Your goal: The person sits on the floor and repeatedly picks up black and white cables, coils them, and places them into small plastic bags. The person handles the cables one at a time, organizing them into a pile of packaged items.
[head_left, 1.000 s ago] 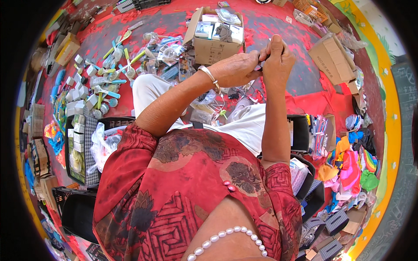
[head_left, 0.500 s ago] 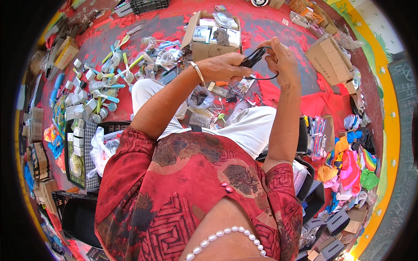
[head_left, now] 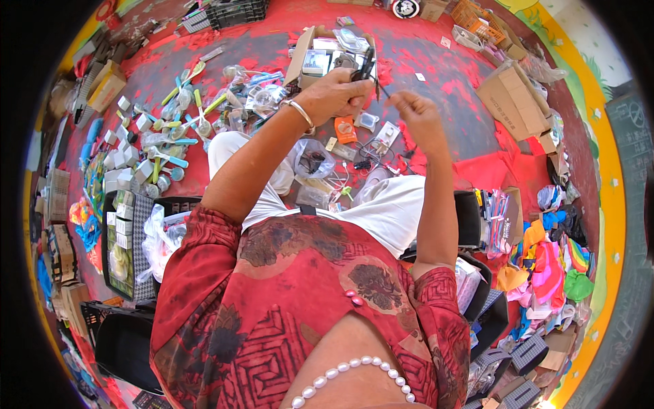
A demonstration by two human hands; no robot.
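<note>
A bundle of black cable (head_left: 367,66) is held up in front of me, gripped in the closed fingers of my left hand (head_left: 337,93). Just right of it, my right hand (head_left: 417,116) pinches a short dark end of the same cable, drawn out from the bundle. Behind the bundle stands an open cardboard box (head_left: 302,51) with small boxes and plastic-wrapped items in it. Below my hands lie an orange packet (head_left: 345,129), a white power strip (head_left: 388,134) and a clear plastic bag (head_left: 312,159) with dark cable inside.
Scattered brushes, small white boxes (head_left: 127,151) and packaged goods cover the floor to the left. A cardboard carton (head_left: 511,101) stands at the right, above a heap of colourful cloth (head_left: 548,262). Black bins (head_left: 129,344) flank me on both sides.
My left hand has turned the cable bundle more upright and raised it slightly. My right hand has moved down and a little left, now pinching a cable end beside the bundle.
</note>
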